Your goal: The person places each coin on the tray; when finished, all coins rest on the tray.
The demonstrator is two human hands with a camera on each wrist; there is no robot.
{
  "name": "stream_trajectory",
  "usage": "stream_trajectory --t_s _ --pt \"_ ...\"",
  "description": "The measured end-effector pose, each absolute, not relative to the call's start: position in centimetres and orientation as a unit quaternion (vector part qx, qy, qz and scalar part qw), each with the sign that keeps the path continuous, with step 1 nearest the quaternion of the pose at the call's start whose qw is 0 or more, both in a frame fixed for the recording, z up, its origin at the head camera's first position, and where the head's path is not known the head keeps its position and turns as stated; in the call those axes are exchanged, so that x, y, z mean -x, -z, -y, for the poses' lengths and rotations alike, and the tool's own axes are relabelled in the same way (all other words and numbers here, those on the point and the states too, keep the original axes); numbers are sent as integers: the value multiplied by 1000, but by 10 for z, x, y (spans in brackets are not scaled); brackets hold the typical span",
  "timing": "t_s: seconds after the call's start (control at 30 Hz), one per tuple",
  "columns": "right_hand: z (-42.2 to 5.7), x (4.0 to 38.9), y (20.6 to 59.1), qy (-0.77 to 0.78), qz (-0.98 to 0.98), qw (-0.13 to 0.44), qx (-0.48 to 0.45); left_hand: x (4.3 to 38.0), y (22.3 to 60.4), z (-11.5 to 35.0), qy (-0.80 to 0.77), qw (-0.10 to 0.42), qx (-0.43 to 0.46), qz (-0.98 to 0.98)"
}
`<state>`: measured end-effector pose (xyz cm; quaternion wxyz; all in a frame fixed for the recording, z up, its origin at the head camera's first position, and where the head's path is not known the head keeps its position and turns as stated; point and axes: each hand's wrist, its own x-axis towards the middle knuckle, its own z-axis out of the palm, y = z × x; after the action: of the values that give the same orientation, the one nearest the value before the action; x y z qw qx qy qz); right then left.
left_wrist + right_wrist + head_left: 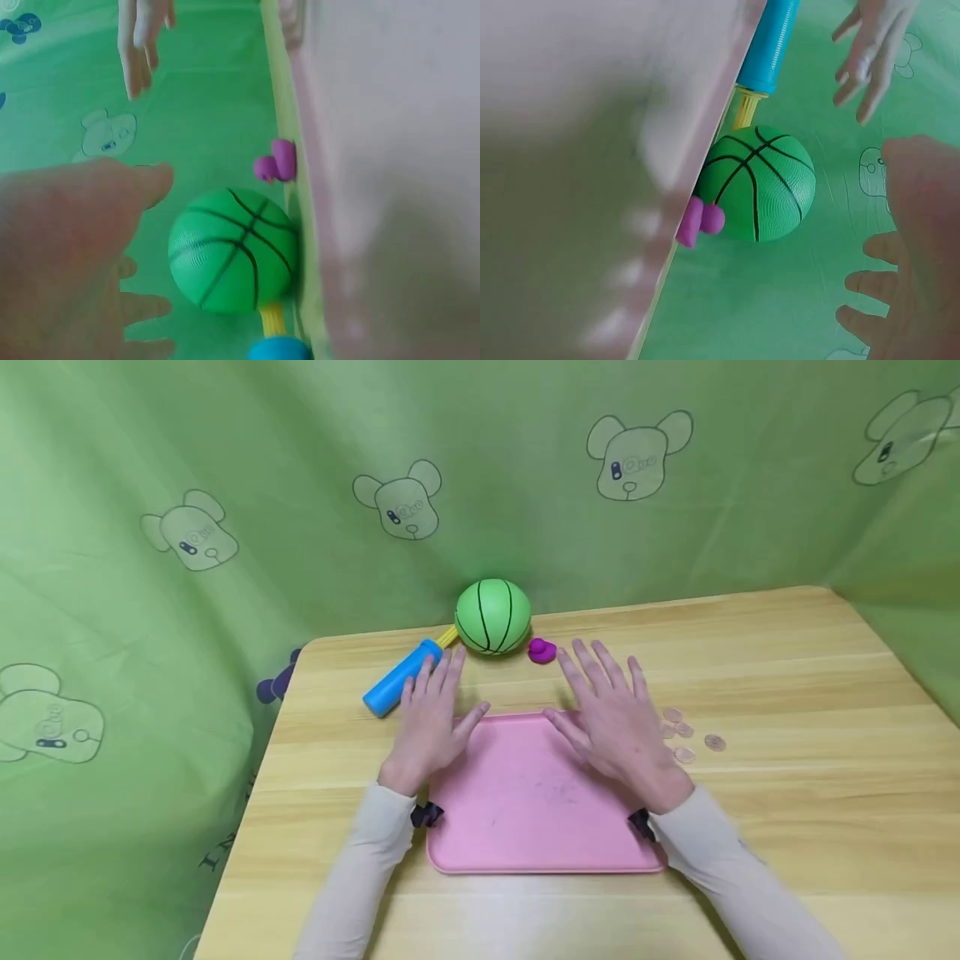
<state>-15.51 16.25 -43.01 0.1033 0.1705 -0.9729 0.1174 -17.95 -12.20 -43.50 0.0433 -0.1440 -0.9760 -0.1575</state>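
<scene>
My left hand (pixel 429 720) is held over the left edge of a pink tray (pixel 525 835), palm down with fingers spread. The right hand (pixel 618 731) is spread in the same way over the tray's right edge, and neither holds anything. Beyond the left fingertips lies a blue hand pump (pixel 397 683) with a yellow ribbed end, overlapped by those fingers in the head view. A green ball (pixel 492 617) with black basketball lines sits behind the tray. Close to the right fingertips is a small purple duck-shaped toy (pixel 542 651).
Several copper-coloured discs like coins (pixel 715 742) lie on the wooden table (pixel 810 827) to the right of my right hand, which partly hides some. A green curtain (pixel 285 560) with printed bear heads hangs behind and beside the table.
</scene>
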Motion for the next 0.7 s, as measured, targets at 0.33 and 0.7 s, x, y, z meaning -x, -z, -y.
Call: stream_trajectory --t_s 0.33,0.7 --pt "-212 150 419 -174 956 105 -210 168 443 158 194 -15 142 971" --pt "-283 136 442 -247 951 93 -162 171 461 188 327 -96 205 918"
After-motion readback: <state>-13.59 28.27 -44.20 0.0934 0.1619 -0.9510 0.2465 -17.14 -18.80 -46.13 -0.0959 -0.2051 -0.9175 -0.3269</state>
